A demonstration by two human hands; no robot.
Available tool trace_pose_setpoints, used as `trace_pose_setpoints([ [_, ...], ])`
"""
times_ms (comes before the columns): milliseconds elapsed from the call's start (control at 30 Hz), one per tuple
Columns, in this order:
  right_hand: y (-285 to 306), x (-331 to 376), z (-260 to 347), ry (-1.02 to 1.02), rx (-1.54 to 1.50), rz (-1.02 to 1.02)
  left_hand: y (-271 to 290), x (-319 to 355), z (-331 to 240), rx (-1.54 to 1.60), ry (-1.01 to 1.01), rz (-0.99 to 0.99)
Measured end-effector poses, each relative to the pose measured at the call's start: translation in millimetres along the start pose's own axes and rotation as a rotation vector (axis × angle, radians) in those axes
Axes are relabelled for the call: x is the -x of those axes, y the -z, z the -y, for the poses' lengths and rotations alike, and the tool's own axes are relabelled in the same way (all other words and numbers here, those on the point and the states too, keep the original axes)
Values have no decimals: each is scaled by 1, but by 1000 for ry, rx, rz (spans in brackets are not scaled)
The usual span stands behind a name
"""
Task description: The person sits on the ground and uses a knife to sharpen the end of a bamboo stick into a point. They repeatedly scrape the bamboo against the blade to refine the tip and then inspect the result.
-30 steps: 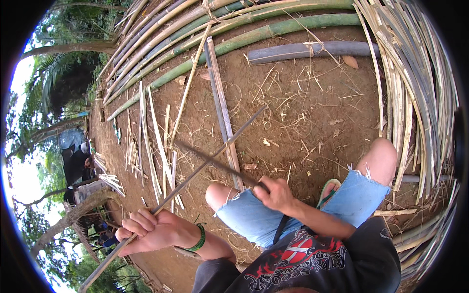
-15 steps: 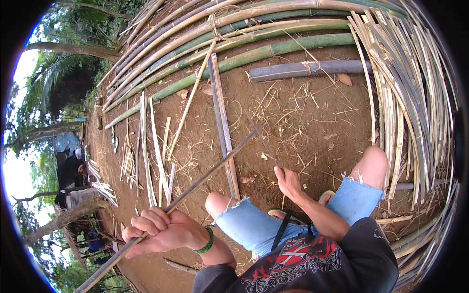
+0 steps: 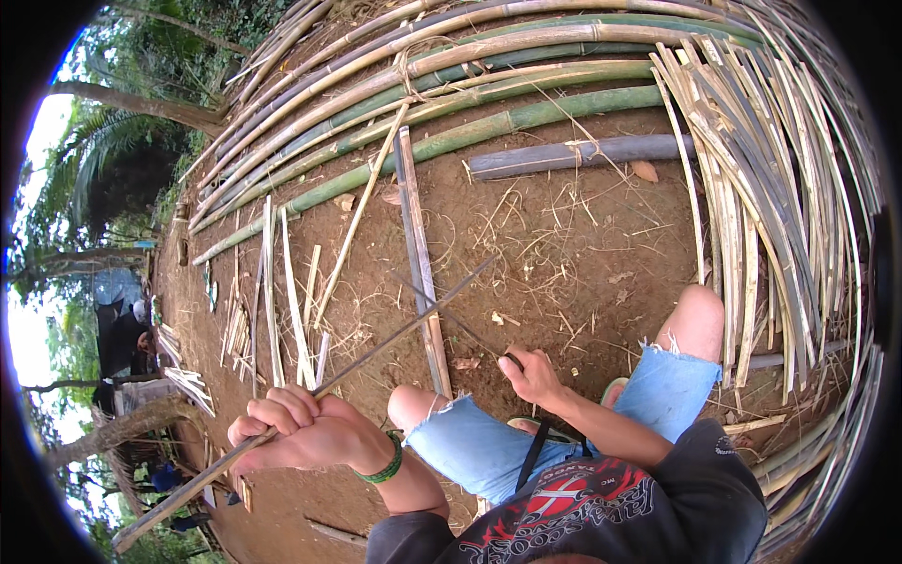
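Note:
My left hand [image 3: 310,434], a green woven band on its wrist, is closed around a long, thin bamboo strip [image 3: 376,350]. The strip slants up and right, from the lower left to above the bare soil. In my right hand [image 3: 536,379] is the dark handle of a knife with a long thin blade [image 3: 467,332]. The blade points up and left and crosses the strip near its far part; whether they touch I cannot tell. Beyond the crossing, a split bamboo length [image 3: 420,249] lies on the ground.
Long bamboo poles [image 3: 451,129] lie across the far side, with a short dark bamboo piece [image 3: 583,156] nearer. A large stack of split strips [image 3: 752,207] is at the right. More loose strips [image 3: 282,291] and curled shavings [image 3: 545,244] lie on the soil. Trees stand at left.
The knife has swung left, so its blade now crosses the strip. My right hand has moved slightly left and down, and the strip's far end has dropped a little.

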State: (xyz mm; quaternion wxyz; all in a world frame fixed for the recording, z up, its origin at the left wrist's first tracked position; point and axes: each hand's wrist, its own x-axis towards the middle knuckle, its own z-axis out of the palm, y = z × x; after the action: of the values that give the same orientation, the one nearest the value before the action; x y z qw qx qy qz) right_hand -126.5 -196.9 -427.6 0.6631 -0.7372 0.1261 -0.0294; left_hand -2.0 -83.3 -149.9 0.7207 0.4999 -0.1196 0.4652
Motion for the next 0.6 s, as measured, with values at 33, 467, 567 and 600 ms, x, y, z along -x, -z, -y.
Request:
trace_pose_setpoints([
  [33, -6, -2, -22, -128, -34, -56, -6, 0, 2, -15, 3, -30],
  [467, 0, -33, -100, -472, 45, -194, -19, -6, 5, 0, 53, -1],
  [567, 7, -41, -81, -459, 202, -145, -13, -12, 6, -27, 34, 11],
  [600, 4, -34, -74, -433, 221, -137, -10, -11, 6, -50, 36, 13],
])
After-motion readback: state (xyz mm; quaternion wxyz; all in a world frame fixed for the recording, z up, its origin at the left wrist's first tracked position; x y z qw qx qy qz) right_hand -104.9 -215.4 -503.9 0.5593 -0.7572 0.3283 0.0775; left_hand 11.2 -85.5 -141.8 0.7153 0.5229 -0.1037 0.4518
